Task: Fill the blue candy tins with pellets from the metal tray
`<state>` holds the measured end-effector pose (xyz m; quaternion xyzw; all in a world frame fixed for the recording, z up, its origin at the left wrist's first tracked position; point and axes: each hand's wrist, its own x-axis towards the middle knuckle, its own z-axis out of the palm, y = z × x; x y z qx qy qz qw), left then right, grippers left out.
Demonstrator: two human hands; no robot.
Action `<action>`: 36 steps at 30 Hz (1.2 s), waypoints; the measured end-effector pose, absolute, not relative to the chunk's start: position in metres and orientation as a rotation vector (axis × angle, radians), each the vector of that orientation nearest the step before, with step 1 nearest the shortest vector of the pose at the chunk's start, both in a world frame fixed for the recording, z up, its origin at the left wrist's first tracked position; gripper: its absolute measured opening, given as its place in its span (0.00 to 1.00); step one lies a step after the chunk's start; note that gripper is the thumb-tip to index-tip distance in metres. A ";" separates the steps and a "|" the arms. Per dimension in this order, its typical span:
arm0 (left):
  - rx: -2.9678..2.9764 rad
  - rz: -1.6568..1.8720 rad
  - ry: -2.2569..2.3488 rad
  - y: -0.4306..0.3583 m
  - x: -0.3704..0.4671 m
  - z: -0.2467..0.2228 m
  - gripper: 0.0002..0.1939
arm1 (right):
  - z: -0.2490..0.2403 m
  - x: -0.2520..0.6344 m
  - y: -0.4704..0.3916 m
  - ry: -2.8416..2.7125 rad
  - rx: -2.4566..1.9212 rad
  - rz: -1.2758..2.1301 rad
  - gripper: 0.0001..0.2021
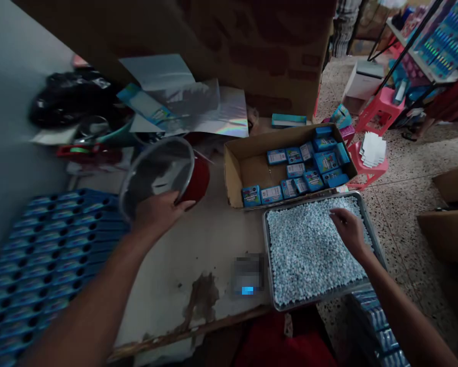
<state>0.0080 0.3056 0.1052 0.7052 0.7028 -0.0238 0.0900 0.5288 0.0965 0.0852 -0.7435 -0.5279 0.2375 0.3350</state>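
My left hand (156,211) is closed on the near rim of a round, see-through plastic tub (145,171). The tub is tilted and slightly blurred, and a red patch shows on its right side. Over the right part of a metal tray (268,255) hovers my right hand (347,227), its fingers curled together in a pinch. Anything between those fingertips is too small to make out. A layer of small pale blue and white pellets (309,250) fills the tray.
An open cardboard box (232,178) holds several small blue boxes (326,162) behind the tray. Rows of blue boxes (53,239) stand at left. Silvery sheets (229,109) and a black bag (66,99) lie at the back. Pink stools (382,109) stand on the floor at right.
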 end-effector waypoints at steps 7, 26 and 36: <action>2.055 -0.009 1.955 0.323 0.008 0.003 0.05 | 0.091 0.437 0.257 -1.992 -1.909 0.799 0.13; 1.891 1.094 1.493 0.292 0.070 0.055 0.33 | 0.074 0.335 0.334 -2.094 -1.608 0.907 0.05; 0.833 1.226 1.459 0.321 0.056 0.083 0.26 | 0.044 0.386 0.370 -2.647 -1.978 0.952 0.28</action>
